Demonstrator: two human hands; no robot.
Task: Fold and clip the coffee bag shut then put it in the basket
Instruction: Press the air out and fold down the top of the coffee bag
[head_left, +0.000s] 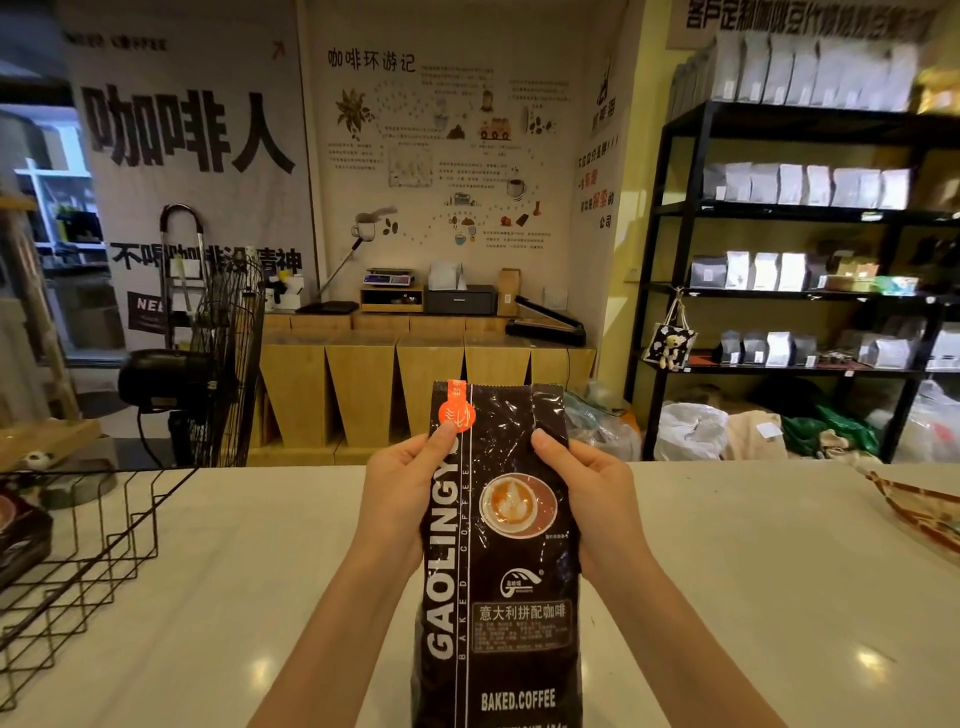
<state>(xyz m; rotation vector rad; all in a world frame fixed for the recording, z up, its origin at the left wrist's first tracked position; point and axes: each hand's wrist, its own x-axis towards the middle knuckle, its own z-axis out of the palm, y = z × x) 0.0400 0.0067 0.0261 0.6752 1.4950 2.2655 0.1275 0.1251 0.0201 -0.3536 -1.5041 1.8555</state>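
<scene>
A tall dark brown coffee bag (501, 566) with white lettering and an orange label near its top stands upright in front of me over the white counter. My left hand (402, 493) grips its upper left edge, thumb on the front just under the orange label. My right hand (592, 491) grips the upper right edge, thumb on the front. The bag's top stands straight and flat above my thumbs. A black wire basket (88, 561) sits at the left of the counter, with a dark packet partly showing in it. No clip is in sight.
The white counter (753, 597) spreads out on both sides of the bag. A patterned red and yellow bag (919, 512) lies at its right edge. Beyond the counter are a black floor fan (218, 364), wooden cabinets and black shelves holding bags (800, 291).
</scene>
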